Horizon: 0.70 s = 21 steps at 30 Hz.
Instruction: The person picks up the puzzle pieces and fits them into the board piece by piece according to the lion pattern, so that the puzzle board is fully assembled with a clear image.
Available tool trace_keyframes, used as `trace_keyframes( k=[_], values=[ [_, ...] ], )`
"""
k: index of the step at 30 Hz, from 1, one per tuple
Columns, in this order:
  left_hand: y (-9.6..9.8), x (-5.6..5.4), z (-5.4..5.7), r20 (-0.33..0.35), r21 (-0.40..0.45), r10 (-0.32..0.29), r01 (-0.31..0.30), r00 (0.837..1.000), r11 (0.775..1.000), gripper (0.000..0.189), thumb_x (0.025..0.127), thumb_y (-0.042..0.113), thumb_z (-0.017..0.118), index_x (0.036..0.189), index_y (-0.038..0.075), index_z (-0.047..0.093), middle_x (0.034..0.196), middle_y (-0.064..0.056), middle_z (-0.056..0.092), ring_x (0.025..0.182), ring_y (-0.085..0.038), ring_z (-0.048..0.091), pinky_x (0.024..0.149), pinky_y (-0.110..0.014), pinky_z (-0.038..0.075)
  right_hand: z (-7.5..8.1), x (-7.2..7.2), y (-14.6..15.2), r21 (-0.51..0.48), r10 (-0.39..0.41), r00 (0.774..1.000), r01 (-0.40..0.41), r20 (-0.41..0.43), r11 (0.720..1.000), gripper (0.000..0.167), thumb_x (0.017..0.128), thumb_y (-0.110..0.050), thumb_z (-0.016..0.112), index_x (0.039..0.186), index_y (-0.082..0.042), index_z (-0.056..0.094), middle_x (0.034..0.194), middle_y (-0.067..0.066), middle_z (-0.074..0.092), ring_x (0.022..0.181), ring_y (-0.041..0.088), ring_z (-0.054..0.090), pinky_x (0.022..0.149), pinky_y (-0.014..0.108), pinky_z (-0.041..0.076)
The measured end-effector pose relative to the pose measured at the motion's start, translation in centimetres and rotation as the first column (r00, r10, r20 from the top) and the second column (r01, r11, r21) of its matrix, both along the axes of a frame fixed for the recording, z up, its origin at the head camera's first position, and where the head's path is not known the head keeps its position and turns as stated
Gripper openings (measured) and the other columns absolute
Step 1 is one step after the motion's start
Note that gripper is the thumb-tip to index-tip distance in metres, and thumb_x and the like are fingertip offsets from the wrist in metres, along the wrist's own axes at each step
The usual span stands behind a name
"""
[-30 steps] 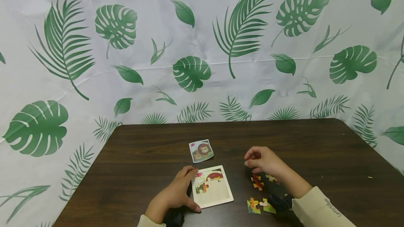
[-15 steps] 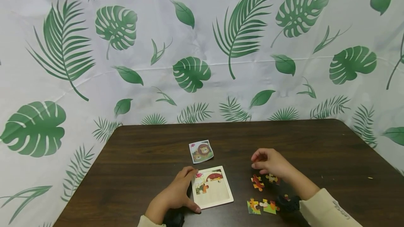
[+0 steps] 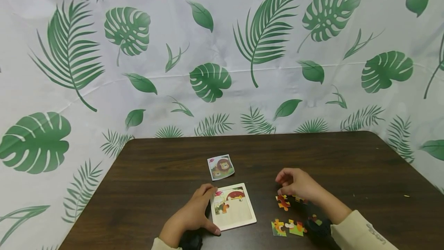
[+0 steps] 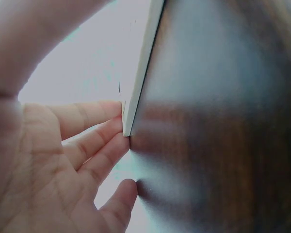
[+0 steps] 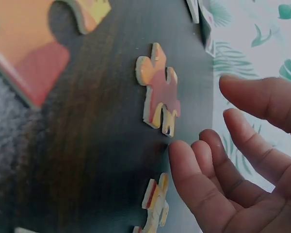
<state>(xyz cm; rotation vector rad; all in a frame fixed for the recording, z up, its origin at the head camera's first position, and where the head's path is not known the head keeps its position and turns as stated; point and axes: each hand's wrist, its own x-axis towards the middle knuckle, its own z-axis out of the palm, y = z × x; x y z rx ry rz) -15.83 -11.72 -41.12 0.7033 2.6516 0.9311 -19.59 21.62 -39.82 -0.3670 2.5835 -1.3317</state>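
1. Right hand (image 3: 300,184): lower and nearer to the red piece (image 3: 283,203) than half a second ago, over the table's right half. Compared with a second ago, also farther to the right.
2. Fingers of that hand: loosely bent, tips apart, only air between them, in both the head and right wrist views. Thumb tip right at the red piece's far edge in the head view; impossible to tell whether touching.
3. Just right of the red piece, a yellow piece (image 3: 298,198), now more covered by the hand than before.
4. Nearer to the person, lying flat: an orange piece (image 3: 278,228) and, just beside it, a green piece (image 3: 296,227). Both in the same spots as earlier.
5. By the dark band (image 3: 320,228) on the right wrist, a further piece (image 3: 315,220), partly hidden, yet showing more than half a second ago.
6. Left hand (image 3: 194,212): unchanged, holding the tray (image 3: 237,217) along its left side, thumb at the near corner, fingertips together against the far one.
7. Tray: unmoved left of the loose pieces, partly filled along top and left.
8. Beyond the tray, a lion card (image 3: 221,167), likewise unmoved on the dark table (image 3: 166,165).
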Motion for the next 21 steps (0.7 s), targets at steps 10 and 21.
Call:
trace_keyframes(
  k=[10, 21],
  values=[
    [-0.07, -0.03, -0.08, -0.002, 0.000, -0.002, 0.002, 1.000, 1.000, 0.105, 0.055, 0.037, 0.088, 0.138, -0.001, 0.036, 0.134, -0.013, 0.031, 0.121, -0.033, 0.031, 0.095, -0.053, 0.032, 0.19, 0.53, 0.27, 0.112, 0.112, 0.994, -0.113, 0.012, 0.987, 0.047, 0.059, -0.008, 0.084, 0.101, -0.006, 0.062, 0.099, 0.007, 0.057, 0.091, 0.026, 0.053, 0.079, 0.043, 0.046],
    [0.00, 0.01, -0.08, -0.010, -0.001, -0.002, 0.002, 1.000, 1.000, 0.105, 0.055, 0.037, 0.088, 0.138, -0.001, 0.036, 0.134, -0.013, 0.031, 0.122, -0.033, 0.030, 0.095, -0.053, 0.032, 0.15, 0.86, 0.51, 0.181, 0.175, 0.985, -0.172, 0.000, 0.968, 0.056, 0.053, -0.014, 0.088, 0.103, -0.012, 0.061, 0.105, 0.007, 0.051, 0.097, 0.030, 0.050, 0.075, 0.043, 0.045]
  ],
)
